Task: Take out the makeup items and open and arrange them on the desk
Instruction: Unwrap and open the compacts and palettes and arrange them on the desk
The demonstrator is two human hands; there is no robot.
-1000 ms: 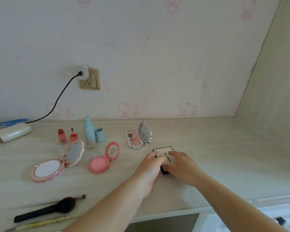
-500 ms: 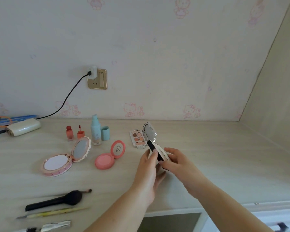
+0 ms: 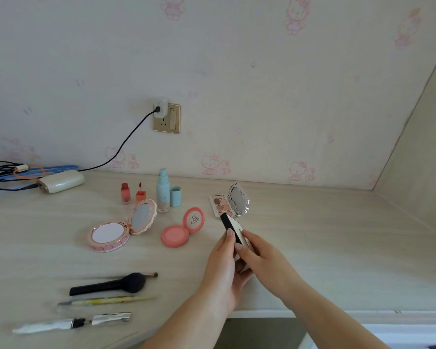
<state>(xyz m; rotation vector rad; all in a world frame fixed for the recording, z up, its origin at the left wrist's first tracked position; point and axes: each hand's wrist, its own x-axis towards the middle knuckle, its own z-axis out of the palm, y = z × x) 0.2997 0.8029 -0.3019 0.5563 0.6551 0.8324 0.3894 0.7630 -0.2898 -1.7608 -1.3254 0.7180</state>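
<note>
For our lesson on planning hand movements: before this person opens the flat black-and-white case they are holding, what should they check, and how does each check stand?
1. Case held by both hands: ok, left hand beneath it, right hand pinches its edge.
2. Case lifted off the desk: ok.
3. Lid already open: not ok.
4. Which edge carries the hinge: cannot tell.
5. Bare desk to the right for setting it down: ok.
6. Clear of the open eyeshadow palette: cannot tell, the case tip overlaps it in view.

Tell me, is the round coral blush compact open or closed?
Open. The coral blush compact lies on the desk with its lid raised upright behind the exposed pink pan.
</note>
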